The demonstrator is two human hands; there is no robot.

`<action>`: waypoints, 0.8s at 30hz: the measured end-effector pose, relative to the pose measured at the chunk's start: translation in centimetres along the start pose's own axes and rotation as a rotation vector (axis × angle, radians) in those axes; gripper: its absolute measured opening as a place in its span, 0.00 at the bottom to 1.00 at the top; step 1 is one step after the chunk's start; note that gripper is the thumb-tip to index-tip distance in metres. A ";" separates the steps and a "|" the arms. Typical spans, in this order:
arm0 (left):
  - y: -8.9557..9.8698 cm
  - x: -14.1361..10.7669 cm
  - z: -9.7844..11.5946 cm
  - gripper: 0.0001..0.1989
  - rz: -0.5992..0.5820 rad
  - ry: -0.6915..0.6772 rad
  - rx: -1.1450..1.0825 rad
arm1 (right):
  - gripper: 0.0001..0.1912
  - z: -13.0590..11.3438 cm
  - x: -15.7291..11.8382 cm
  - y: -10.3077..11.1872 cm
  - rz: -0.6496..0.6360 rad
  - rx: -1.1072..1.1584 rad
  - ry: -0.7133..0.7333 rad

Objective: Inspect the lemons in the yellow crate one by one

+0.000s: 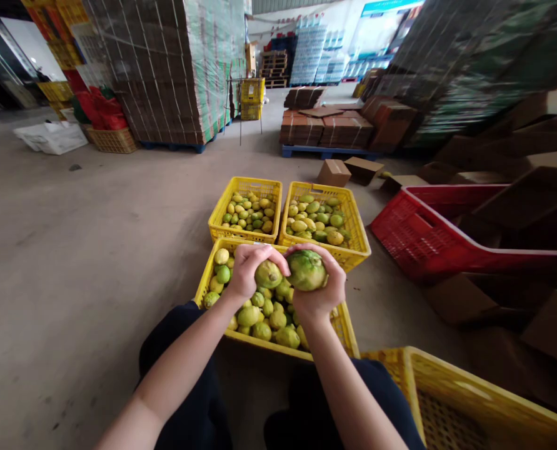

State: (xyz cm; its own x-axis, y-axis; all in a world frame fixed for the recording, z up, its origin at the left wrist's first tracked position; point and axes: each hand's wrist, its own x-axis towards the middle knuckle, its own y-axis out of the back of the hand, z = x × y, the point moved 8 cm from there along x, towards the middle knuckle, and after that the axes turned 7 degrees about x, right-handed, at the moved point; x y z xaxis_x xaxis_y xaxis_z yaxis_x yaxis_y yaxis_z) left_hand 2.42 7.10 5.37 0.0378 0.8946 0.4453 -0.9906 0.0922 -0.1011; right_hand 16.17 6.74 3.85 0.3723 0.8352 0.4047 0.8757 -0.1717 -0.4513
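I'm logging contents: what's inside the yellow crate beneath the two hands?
Yellow and green fruits lie inside the crate. The left hand, right hand and their held fruits hide some; the top layer covers whatever is below.

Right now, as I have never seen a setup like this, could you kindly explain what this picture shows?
Certainly. There is no machine here: a person works with two bare hands, and the single picture comes from a camera on their head, looking forward and down.

The left hand holds a yellowish-green lemon; the right hand holds a larger, lumpy green citrus fruit. Both are above a yellow plastic crate of green and yellow lemons.

Beyond it on the floor stand two more yellow crates of fruit, one left and one right. A red crate with cardboard boxes is off to the right.
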 end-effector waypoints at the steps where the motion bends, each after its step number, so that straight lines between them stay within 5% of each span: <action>1: 0.0 0.0 0.1 0.23 -0.018 0.005 0.002 | 0.19 -0.4 -0.2 -0.1 -0.012 -0.007 0.034; 10: 0.3 0.0 -0.1 0.24 -0.044 0.048 -0.004 | 0.18 -3.2 -1.8 -0.3 -0.067 -0.138 0.294; 24: 0.1 -0.2 -0.5 0.24 -0.052 0.071 -0.041 | 0.19 -3.2 -1.9 -0.1 -0.089 -0.126 0.307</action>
State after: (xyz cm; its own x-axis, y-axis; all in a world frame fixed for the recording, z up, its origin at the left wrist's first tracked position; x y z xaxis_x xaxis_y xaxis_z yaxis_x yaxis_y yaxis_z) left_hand 2.42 7.12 4.87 0.1001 0.9166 0.3872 -0.9809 0.1561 -0.1159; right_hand 16.36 3.46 5.65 0.3510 0.6572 0.6670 0.9329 -0.1842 -0.3095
